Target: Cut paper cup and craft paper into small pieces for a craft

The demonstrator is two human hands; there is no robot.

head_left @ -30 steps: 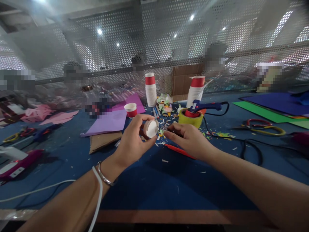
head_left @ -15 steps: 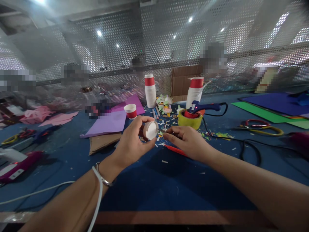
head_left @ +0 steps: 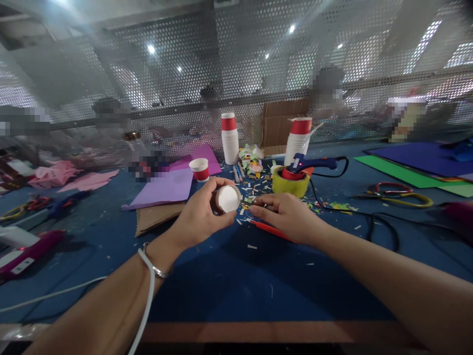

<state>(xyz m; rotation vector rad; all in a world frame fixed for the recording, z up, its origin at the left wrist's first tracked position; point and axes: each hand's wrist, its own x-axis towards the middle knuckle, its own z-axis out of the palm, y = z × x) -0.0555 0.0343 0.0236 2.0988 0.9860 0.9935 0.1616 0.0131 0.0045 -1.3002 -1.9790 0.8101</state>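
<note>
My left hand (head_left: 197, 207) is closed around a short white paper cup piece (head_left: 228, 199), its round white face turned toward me. A rim stands up around that face. My right hand (head_left: 286, 217) pinches a thin metal tool (head_left: 247, 202) whose tip is at the right edge of the cup piece; its exact kind is hard to make out. Beneath the right hand a slim red pen-like tool (head_left: 271, 230) lies on the table. A red-and-white paper cup (head_left: 200, 170) stands beyond my left hand.
Two cup stacks (head_left: 229, 143) (head_left: 296, 140) stand at the back. A blue glue gun (head_left: 318, 162) rests on a yellow tape roll (head_left: 291, 185), its black cord trailing right. Paper scraps litter the middle. Scissors (head_left: 401, 195) lie right, purple paper (head_left: 166, 186) left. A white cord (head_left: 148, 296) crosses my left wrist.
My left hand has turned the cup piece so its round face points more squarely at me, and has shifted slightly left. The right hand is almost unmoved.
</note>
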